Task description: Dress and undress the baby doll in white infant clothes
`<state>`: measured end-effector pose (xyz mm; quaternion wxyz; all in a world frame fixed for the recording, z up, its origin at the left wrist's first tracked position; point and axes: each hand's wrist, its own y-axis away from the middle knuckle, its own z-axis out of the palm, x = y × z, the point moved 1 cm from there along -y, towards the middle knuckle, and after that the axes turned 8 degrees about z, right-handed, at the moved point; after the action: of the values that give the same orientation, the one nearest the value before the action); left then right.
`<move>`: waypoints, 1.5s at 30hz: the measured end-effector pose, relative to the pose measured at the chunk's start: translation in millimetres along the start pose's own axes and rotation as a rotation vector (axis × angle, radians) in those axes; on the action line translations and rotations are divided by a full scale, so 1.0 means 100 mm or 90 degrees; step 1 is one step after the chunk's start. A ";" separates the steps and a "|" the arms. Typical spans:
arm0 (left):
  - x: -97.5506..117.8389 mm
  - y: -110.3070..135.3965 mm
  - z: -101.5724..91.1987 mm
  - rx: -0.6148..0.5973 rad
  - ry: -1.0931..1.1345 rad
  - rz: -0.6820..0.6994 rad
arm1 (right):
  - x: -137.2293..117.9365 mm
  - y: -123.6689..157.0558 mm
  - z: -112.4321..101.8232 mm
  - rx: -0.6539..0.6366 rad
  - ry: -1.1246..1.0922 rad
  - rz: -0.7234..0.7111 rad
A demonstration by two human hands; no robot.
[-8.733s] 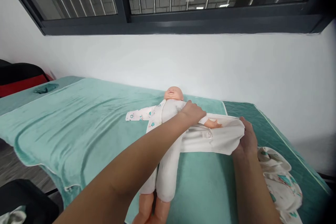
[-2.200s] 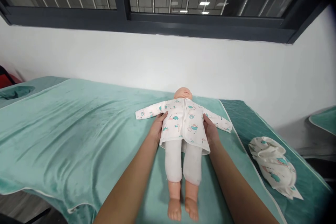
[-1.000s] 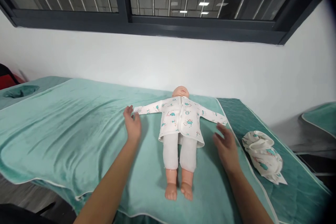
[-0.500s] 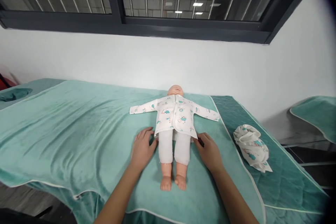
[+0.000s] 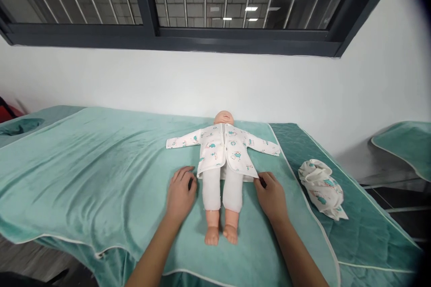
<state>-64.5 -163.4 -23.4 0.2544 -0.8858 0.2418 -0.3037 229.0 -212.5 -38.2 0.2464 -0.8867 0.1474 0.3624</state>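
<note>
A baby doll [image 5: 212, 190] lies on its back on a light green blanket, head toward the wall and bare feet toward me. It wears a white printed baby jacket [image 5: 213, 148] with both sleeves spread out sideways; the front edges part toward the bottom. My right hand [image 5: 272, 197] pinches the jacket's lower hem corner on the right and draws it outward. My left hand [image 5: 181, 192] rests on the blanket beside the left hem, a small gap from it, with fingers loosely bent, thumb apart and nothing held.
A crumpled printed white cloth [image 5: 323, 188] lies to the right on a darker green quilted cover [image 5: 367, 233]. The light green blanket [image 5: 101, 166] spreads wide to the left with folds. A white wall and a dark-framed window [image 5: 242, 41] stand behind the bed.
My right hand has moved slightly right, pulling the hem corner outward, and the jacket front has parted more. My left hand has shifted a little left, away from the hem.
</note>
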 end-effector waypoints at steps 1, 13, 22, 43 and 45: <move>0.01 -0.01 0.01 0.008 0.005 -0.003 | -0.01 0.00 0.01 0.009 0.003 0.000; 0.21 -0.37 0.20 0.103 0.215 0.051 | -0.34 -0.05 0.10 0.079 -0.018 -0.268; 0.31 -0.46 0.32 0.101 0.159 0.075 | -0.54 -0.19 0.24 0.046 -0.134 -0.235; 0.09 -0.49 0.30 0.421 0.490 -0.317 | -0.33 -0.36 0.26 0.093 -0.809 0.305; 0.07 -0.46 0.29 0.453 0.462 -0.319 | -0.27 -0.29 0.20 0.114 -0.829 0.291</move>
<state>-27.8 -123.8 -12.6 0.3579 -0.6145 -0.0210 -0.7028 211.3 -175.4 -21.6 0.2740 -0.4119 0.1820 0.8498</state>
